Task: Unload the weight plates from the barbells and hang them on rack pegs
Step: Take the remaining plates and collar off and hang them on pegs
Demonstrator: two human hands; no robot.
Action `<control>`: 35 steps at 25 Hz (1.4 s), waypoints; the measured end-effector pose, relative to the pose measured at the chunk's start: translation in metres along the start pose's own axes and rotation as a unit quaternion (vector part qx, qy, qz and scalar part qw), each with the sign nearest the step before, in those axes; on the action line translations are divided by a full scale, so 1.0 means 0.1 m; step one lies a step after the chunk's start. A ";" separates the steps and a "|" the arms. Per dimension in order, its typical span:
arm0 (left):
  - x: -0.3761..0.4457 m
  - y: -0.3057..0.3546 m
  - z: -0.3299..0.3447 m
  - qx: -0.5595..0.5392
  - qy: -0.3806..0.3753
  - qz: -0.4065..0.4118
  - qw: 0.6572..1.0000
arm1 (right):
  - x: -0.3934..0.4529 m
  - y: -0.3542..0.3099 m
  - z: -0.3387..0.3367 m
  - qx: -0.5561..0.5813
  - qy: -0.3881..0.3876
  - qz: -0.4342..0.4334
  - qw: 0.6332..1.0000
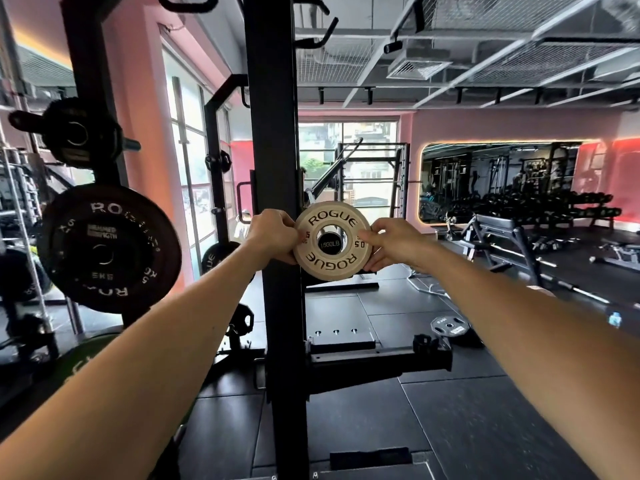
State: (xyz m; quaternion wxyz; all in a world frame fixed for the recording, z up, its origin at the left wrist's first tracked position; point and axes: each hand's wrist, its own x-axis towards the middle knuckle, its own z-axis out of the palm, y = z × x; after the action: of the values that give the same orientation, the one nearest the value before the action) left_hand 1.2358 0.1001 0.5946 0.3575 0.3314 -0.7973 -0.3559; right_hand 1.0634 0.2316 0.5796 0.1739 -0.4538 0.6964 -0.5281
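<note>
A small cream plate (331, 263) marked ROGUE and 0.5 is held upright in front of me, just right of the black rack upright (277, 168). My left hand (273, 233) pinches its left rim and my right hand (388, 242) pinches its right rim. Through the plate's hole shows a black end cap (329, 244) reading 1500LB. On the left, a black 5 kg plate (107, 251) hangs on a rack peg, and a smaller black plate (79, 133) hangs on the peg above it.
A grey plate (449, 326) lies flat on the black rubber floor to the right. The rack's base and a safety arm (381, 358) sit low ahead. Benches (502, 237) and dumbbell racks (554, 206) fill the right side under a wall mirror.
</note>
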 end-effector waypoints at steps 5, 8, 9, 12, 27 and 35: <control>0.32 -0.22 0.19 0.030 0.019 0.017 0.999 | 0.31 0.23 0.05 -0.029 0.017 -0.007 0.999; 0.45 -0.34 0.31 0.126 0.064 0.078 0.987 | 0.46 0.38 0.12 -0.058 0.042 -0.037 0.997; 0.49 -0.36 0.34 0.134 0.071 0.090 0.984 | 0.52 0.41 0.13 -0.065 0.053 -0.044 0.995; 0.66 -0.43 0.39 0.136 0.069 0.101 0.983 | 0.68 0.48 0.15 -0.088 0.066 -0.056 0.992; 2.11 -0.83 0.73 0.166 0.059 0.125 0.976 | 2.00 0.82 0.17 -0.115 0.074 -0.057 0.989; 3.16 -1.08 1.01 0.189 0.072 0.117 0.972 | 3.16 1.12 0.12 -0.144 0.064 -0.080 0.984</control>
State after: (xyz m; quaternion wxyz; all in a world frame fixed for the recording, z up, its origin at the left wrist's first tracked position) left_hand 1.0178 -0.1711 0.5635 0.3837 0.3221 -0.8556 -0.1303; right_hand 0.8547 -0.0296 0.5497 0.0194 -0.4936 0.7364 -0.4623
